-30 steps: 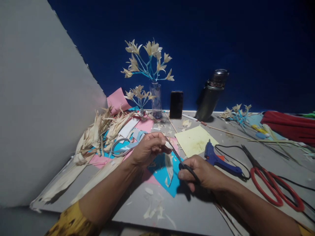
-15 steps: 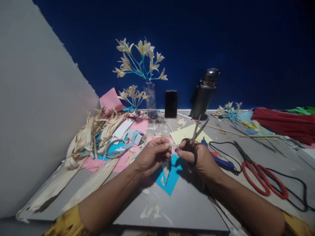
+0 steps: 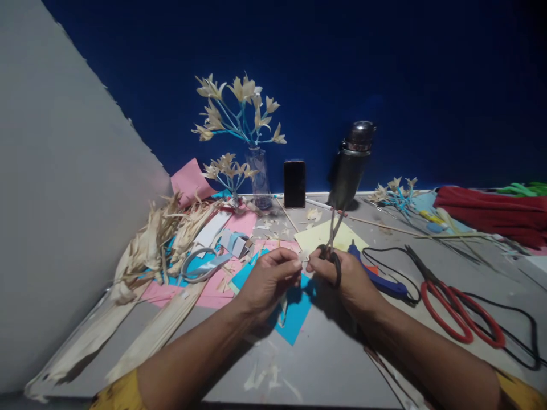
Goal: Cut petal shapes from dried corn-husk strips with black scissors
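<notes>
My left hand (image 3: 271, 282) is closed in a pinch above a blue paper sheet (image 3: 297, 322). A pale strip of dried husk (image 3: 283, 312) hangs below its fingers, mostly hidden by the hand. Close by on the right, my right hand (image 3: 348, 276) is closed around small black-handled scissors (image 3: 334, 230), whose blades point up and away from me, slightly apart. Thumb and fingertips of that hand are pinched near the left fingertips; whether they grip the strip's end is too small to tell.
Dried husks (image 3: 160, 239) and a tape roll (image 3: 200, 265) lie left. Husk flowers stand in a glass vase (image 3: 260, 179) behind, beside a phone (image 3: 294, 184) and a flask (image 3: 352, 165). Right are a blue glue gun (image 3: 384, 283), its cord and red-handled scissors (image 3: 448, 313).
The pale strip that stretched between my two hands is now barely visible there. The scissors have turned more upright with their blades closer together. The whole view has shifted slightly.
</notes>
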`<state>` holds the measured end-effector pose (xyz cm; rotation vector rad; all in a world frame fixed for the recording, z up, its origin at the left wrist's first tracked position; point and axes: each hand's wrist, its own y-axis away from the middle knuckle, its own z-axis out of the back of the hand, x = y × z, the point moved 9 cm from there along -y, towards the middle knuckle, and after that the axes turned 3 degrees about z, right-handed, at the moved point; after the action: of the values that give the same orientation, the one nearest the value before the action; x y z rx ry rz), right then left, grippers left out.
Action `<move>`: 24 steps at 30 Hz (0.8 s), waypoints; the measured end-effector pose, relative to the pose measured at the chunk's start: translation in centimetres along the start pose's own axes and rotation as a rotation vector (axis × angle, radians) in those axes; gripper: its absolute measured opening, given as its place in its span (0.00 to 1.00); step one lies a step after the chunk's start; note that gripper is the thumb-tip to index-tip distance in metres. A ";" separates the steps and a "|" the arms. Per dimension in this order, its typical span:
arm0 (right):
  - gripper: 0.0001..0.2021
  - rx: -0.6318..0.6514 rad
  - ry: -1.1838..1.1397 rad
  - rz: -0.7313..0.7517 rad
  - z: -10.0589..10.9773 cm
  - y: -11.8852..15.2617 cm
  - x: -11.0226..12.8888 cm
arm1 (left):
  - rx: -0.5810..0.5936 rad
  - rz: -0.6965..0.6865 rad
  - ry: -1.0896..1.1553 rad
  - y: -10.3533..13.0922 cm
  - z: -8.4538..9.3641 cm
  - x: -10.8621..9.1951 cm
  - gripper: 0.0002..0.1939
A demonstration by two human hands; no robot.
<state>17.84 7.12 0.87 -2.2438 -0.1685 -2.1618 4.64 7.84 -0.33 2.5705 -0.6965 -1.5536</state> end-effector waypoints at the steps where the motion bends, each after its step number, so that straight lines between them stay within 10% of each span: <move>1: 0.16 0.059 0.036 -0.004 -0.6 0.1 -0.1 | -0.018 -0.022 0.024 0.0 0.2 -0.3 0.10; 7: 0.25 0.349 0.032 -0.068 -4.5 1.6 -1.8 | -0.096 -0.116 0.150 0.1 1.0 -1.4 0.11; 24: 0.22 0.428 -0.080 -0.147 -5.6 2.4 -3.0 | -0.079 -0.119 0.024 0.5 0.4 -1.6 0.08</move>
<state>12.38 4.02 -1.77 -2.1200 -0.7416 -1.8678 3.48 8.12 0.88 2.6114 -0.4776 -1.5458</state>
